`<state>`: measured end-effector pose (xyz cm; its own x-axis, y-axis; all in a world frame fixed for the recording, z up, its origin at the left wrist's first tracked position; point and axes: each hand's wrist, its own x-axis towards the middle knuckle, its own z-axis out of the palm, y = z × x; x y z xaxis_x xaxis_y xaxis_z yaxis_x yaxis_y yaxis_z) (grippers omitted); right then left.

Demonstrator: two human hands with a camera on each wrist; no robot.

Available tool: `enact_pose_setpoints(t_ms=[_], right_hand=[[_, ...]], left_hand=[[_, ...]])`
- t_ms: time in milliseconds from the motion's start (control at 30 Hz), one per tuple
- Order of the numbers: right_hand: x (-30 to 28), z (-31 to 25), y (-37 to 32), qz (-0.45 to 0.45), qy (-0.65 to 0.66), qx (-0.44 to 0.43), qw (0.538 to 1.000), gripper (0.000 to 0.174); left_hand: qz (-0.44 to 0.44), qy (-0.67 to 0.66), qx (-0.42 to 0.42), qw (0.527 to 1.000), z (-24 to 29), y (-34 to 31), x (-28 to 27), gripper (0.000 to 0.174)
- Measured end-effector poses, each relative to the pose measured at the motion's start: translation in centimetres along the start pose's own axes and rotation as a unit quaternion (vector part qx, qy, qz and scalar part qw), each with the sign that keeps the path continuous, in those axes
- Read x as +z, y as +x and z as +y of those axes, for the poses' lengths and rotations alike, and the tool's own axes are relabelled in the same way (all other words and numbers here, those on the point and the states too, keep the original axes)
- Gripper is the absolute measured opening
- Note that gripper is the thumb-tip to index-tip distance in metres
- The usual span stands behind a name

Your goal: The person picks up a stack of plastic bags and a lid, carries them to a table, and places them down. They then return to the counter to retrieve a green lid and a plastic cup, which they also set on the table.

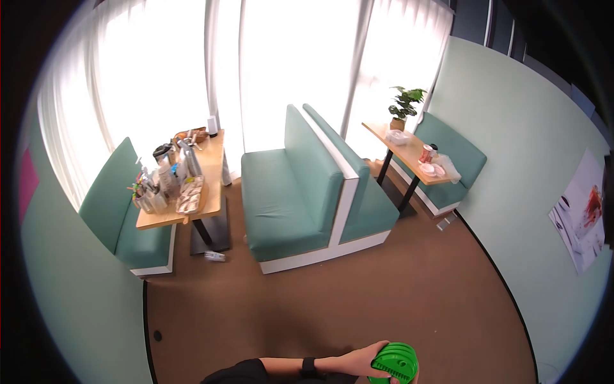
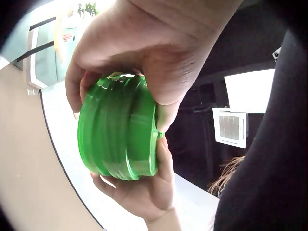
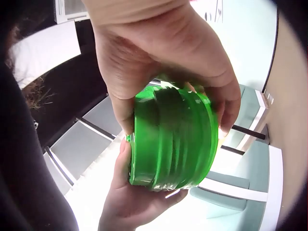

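In front of the bench (image 1: 275,198), left hand (image 2: 134,41) and right hand (image 3: 163,45) grip the tub (image 1: 400,361) from opposite sides, fingers curled round it; light, even pressure should keep it steady without squashing.

Probably a café, booth seating (image 1: 275,201).

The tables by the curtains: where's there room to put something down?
Left table: bare wood between the bottles and the edge facing the middle bench; its near end is crowded. Right table: a small gap between the white container and red cup; near end crowded too.
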<state>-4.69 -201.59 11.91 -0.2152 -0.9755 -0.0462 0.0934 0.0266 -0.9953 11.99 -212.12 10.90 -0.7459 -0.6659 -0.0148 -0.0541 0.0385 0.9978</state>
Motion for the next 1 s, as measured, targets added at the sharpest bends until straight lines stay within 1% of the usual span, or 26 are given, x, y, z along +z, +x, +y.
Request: enact_pose_setpoints(t_ms=[33, 100, 133, 200, 233, 300, 333, 400, 433, 500, 533, 567, 600, 667, 700, 767, 800, 867, 900, 933, 967, 1000], right_hand=[[-1.2, 0.1, 1.7, 0.008, 0.001, 0.003, 1.0, 0.068], [-3.8, -0.4, 5.5, -0.012, 0.004, 0.008, 1.0, 0.069], [-5.0, -1.4, 7.7, 0.003, 0.002, 0.012, 1.0, 0.069], [-6.8, -3.7, 12.0, -0.012, -0.024, -0.027, 0.999, 0.056], [-8.2, -3.9, 13.8, 0.004, -0.021, -0.022, 1.0, 0.056], [-11.2, -3.8, 18.5, -0.063, 0.057, 0.007, 0.996, 0.081], [-12.3, -3.7, 20.9, -0.064, 0.058, 0.005, 0.996, 0.081], [-14.2, -3.9, 25.3, -0.116, 0.038, -0.024, 0.992, 0.08], [-14.9, -4.2, 27.3, -0.121, 0.037, -0.02, 0.992, 0.08], [-15.4, -4.6, 31.2, -0.125, -0.05, -0.049, 0.99, 0.082], [-15.6, -4.5, 32.4, -0.126, -0.053, -0.048, 0.989, 0.082], [-15.9, -4.3, 34.5, -0.135, -0.058, -0.032, 0.989, 0.083], [-16.2, -4.0, 36.8, -0.145, -0.063, -0.016, 0.987, 0.084], [-16.9, -3.1, 41.2, -0.148, -0.061, -0.029, 0.987, 0.085], [-17.4, -2.5, 43.7, -0.151, -0.078, -0.024, 0.985, 0.087], [-18.4, -1.9, 48.5, -0.153, -0.096, -0.028, 0.983, 0.088], [-18.7, -2.0, 51.3, -0.152, -0.083, -0.035, 0.984, 0.089], [-19.5, -2.8, 56.3, -0.145, -0.068, -0.038, 0.986, 0.09], [-20.1, -4.1, 58.5, -0.128, -0.074, -0.02, 0.989, 0.09], [-20.9, -5.0, 60.6, -0.11, -0.081, -0.002, 0.991, 0.09], [-22.0, -5.1, 62.7, -0.091, -0.09, -0.042, 0.991, 0.089], [-23.0, -5.4, 64.4, -0.083, -0.089, -0.039, 0.992, 0.089]], left_hand=[[-0.008, -0.002, -0.003, 1.0, -0.3, 2.0, 0.1, 0.081], [0.032, 0.041, -0.008, 0.999, -0.4, 6.2, 0.5, 0.079], [0.046, 0.062, -0.024, 0.997, -0.5, 8.6, 0.5, 0.081], [0.065, 0.045, -0.013, 0.997, 0.1, 13.3, 0.4, 0.081], [0.048, 0.044, -0.018, 0.998, 1.1, 15.2, 0.4, 0.081], [0.056, 0.017, -0.038, 0.998, 4.3, 19.2, -0.2, 0.082], [0.056, 0.019, -0.037, 0.998, 4.1, 21.1, -0.5, 0.082], [0.118, 0.058, -0.003, 0.991, 3.5, 24.6, -1.1, 0.071], [0.122, 0.038, 0.006, 0.992, 3.3, 26.2, -1.8, 0.07], [0.132, 0.04, 0.015, 0.99, 3.5, 29.1, -3.4, 0.07], [0.137, 0.046, 0.027, 0.989, 3.5, 29.8, -4.0, 0.069], [0.13, 0.017, 0.022, 0.991, 2.9, 31.5, -4.8, 0.07], [0.13, 0.016, 0.022, 0.991, 2.5, 33.2, -5.7, 0.07], [0.135, 0.012, -0.015, 0.991, 1.8, 36.6, -7.6, 0.074], [0.134, 0.014, -0.011, 0.991, 1.1, 38.7, -8.7, 0.074], [0.129, 0.03, -0.038, 0.99, 0.0, 42.8, -10.9, 0.076], [0.134, 0.05, -0.025, 0.989, -0.1, 45.5, -12.2, 0.076], [0.123, 0.035, -0.015, 0.992, -0.2, 50.7, -14.4, 0.075], [0.117, 0.034, -0.019, 0.992, 0.1, 53.4, -15.4, 0.075], [0.094, 0.032, -0.002, 0.995, 0.6, 56.3, -16.6, 0.075], [0.07, 0.029, 0.015, 0.997, 1.1, 59.2, -17.5, 0.075], [0.061, 0.028, 0.014, 0.998, 1.6, 62.0, -18.1, 0.075]])
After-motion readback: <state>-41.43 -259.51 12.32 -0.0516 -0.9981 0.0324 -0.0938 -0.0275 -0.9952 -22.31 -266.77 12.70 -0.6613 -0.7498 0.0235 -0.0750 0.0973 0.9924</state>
